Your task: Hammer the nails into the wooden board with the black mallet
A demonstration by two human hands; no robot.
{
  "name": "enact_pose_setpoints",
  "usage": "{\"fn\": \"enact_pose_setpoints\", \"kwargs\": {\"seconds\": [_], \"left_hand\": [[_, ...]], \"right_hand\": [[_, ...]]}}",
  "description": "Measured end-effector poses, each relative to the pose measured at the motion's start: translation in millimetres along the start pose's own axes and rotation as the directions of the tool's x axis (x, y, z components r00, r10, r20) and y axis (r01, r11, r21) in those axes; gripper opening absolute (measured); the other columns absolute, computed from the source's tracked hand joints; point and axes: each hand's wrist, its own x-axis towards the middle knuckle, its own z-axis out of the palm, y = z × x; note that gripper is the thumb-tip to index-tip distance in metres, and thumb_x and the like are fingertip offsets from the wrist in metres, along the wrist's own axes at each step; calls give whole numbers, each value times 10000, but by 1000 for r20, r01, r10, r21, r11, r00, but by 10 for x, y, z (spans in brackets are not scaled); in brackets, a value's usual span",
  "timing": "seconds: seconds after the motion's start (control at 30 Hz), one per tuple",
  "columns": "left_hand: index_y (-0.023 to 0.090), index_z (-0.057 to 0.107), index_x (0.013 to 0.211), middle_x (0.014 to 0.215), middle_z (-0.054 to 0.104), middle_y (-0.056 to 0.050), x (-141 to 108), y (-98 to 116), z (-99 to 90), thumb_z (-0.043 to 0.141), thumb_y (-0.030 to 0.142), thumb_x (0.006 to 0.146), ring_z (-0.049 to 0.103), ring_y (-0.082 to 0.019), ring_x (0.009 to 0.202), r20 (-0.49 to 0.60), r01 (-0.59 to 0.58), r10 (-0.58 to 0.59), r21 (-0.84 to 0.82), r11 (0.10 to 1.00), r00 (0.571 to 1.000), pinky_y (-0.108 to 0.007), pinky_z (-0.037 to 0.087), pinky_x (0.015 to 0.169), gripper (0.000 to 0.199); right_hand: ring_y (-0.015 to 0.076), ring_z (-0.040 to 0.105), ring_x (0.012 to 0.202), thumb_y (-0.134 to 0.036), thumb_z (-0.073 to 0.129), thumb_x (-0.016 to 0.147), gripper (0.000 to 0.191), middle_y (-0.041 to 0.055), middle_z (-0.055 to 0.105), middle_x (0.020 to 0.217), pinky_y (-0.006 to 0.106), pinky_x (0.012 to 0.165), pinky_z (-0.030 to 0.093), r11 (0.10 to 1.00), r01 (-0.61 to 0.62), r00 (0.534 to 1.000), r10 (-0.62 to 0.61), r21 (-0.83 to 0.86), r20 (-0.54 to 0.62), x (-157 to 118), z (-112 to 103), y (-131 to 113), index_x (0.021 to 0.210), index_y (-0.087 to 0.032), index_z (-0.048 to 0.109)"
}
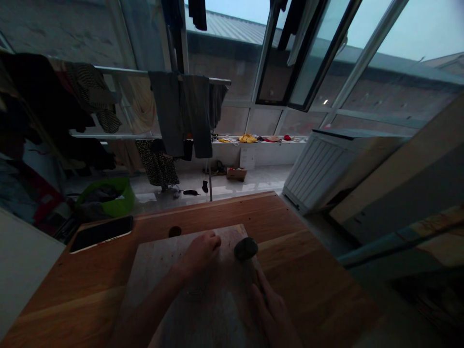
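My right hand (270, 302) is wrapped round the handle of a rubber mallet (246, 248). Its dark, rounded head is over the right edge of a pale wooden board (155, 261). To the left of the mallet head, my left hand (203, 249) is over the far part of the board with its fingers curled together. Whatever those fingers pinch, if anything, is too small or hidden to make out. The board lies flat on a reddish-brown wooden table (300, 261). Just past the board's far edge is a dark round spot or disc (175, 231).
A phone (103, 234) lies at the table's far left. Beyond the table stand a green tub (118, 198) with cloth in it, a rack of hanging clothes (195, 111) and a small cardboard box (236, 174). A white ribbed cabinet (315, 166) stands at the right, below an open window (304, 58).
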Motion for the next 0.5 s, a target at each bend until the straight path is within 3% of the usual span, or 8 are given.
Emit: {"fn": "enact_pose_setpoints", "kwargs": {"seconds": [0.13,0.33,0.5], "left_hand": [[171,655,807,922,645,-67,-7,-34,46,519,150,917,610,-189,828,-13,-24,24,-5,1000,1000,-289,412,738,176],[161,667,856,905,660,-57,11,-43,107,568,105,842,613,-181,841,-98,-13,-8,-211,977,995,-277,443,768,115],[154,685,868,854,661,-45,-14,-92,145,600,127,820,607,-163,764,-138,-23,-25,-334,942,990,-261,450,718,102]], "right_hand": [[305,470,1437,-671,457,957,708,84,503,1552,439,1167,424,999,-47,999,47,14,-5,-18,-3,33,1526,-251,491],[273,459,1449,-685,386,975,774,91,482,1572,407,1177,405,995,-93,993,92,22,68,-9,-31,-174,1587,-211,378],[289,584,1339,-652,458,969,724,118,629,1435,409,1088,494,996,-50,999,48,75,20,28,-23,-173,1547,-215,455]]}}
